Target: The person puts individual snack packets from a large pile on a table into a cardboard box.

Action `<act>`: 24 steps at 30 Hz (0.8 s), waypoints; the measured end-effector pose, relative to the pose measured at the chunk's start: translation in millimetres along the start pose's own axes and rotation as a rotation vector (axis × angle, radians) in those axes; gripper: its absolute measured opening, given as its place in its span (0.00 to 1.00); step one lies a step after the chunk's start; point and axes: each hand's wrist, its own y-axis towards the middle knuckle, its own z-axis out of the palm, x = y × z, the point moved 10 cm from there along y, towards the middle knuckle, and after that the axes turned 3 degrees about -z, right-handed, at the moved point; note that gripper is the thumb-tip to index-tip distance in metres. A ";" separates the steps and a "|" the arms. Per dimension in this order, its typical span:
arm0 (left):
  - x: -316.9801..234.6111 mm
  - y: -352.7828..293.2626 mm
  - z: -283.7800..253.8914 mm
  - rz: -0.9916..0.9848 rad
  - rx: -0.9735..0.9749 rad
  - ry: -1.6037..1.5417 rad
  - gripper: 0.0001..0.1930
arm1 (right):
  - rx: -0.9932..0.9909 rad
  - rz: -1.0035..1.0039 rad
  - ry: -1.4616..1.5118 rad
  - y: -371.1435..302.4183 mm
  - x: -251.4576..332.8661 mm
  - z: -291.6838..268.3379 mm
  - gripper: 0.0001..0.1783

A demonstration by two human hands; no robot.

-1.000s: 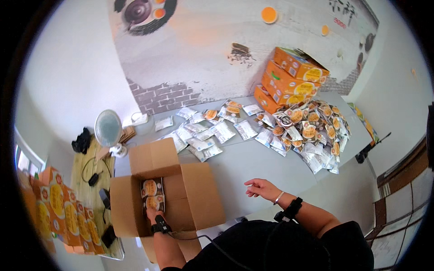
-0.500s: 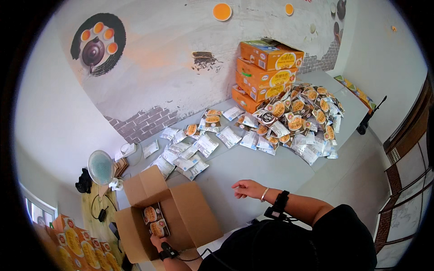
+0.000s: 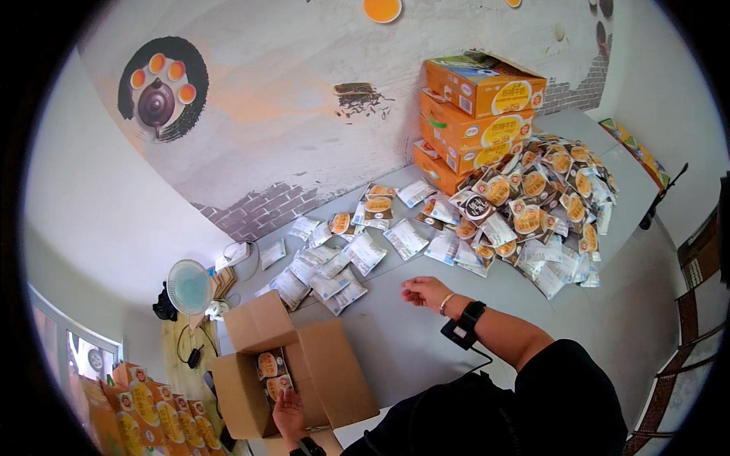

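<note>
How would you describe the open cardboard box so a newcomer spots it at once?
Find the long grey table against the mural wall. At its left end is the open cardboard box, with the left hand at its opening and packets inside. Unlike the stacked orange cartons at the back, it is plain brown, with its flaps spread.

Upper body: black top [image 3: 487, 414], short black sleeve [image 3: 576, 380] at right. Right hand [image 3: 424, 292]: bare, narrow pale bracelet [image 3: 445, 304] at wrist; behind it, black strap [image 3: 473, 311], boxy black device [image 3: 457, 334], dark cable [image 3: 490, 359]. Left hand [image 3: 288, 414]: bare, black band [image 3: 308, 447] at wrist.
</note>
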 end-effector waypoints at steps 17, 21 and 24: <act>36.2 -89.2 46.5 0.027 0.006 0.138 0.13 | -0.242 0.047 0.464 245.3 27.2 -84.8 0.10; 37.9 -115.6 62.6 0.125 -0.246 0.372 0.13 | -0.281 0.058 0.525 280.1 26.0 -92.0 0.12; 46.1 -116.0 46.2 -0.009 -0.065 0.107 0.13 | -0.268 0.060 0.552 295.8 26.0 -85.2 0.15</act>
